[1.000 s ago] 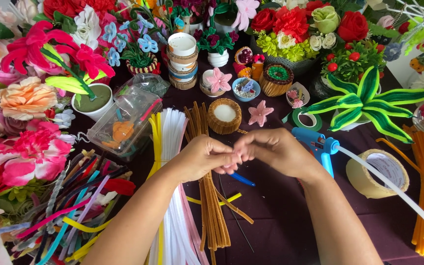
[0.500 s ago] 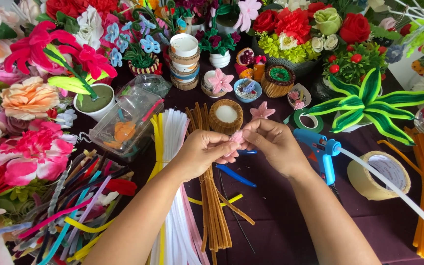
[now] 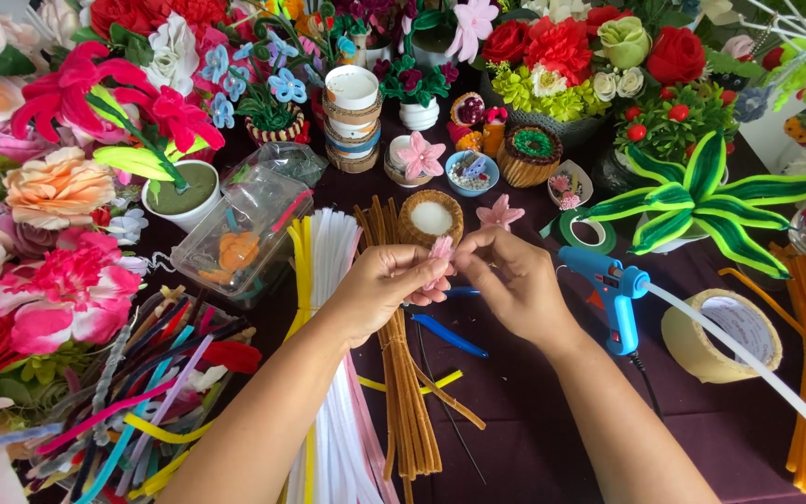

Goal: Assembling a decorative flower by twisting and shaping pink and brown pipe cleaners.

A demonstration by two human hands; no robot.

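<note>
Lifting slightly away from the body since a second ago, both hands now working nearer the small woven basket (image 3: 431,217), with the pink piece more exposed between them. Seen from the head camera: left hand (image 3: 386,285) curling its fingers (image 3: 426,273) around the lower part of a small pink fuzzy piece (image 3: 441,250), pinching it firmly; right hand (image 3: 513,280) meeting it from the other side, fingertips (image 3: 466,250) gripping the same piece at its top, so both hands closed on it just above the bench (image 3: 552,411). Hovering over bundles of brown stems (image 3: 403,373) and white stems (image 3: 333,280) lying side by side on the dark cloth, with a yellow strip (image 3: 300,271) beside the white ones. Lying under the hands, a blue tool (image 3: 450,334). Resting just right of the right hand, a blue glue gun (image 3: 616,289) with a white stick (image 3: 748,369) running out toward a roll of tape (image 3: 722,336). Sitting to the left, a clear plastic box (image 3: 240,233); beyond, a finished pink flower (image 3: 500,215) near the basket, and many crafted flowers crowding the far edge.
</note>
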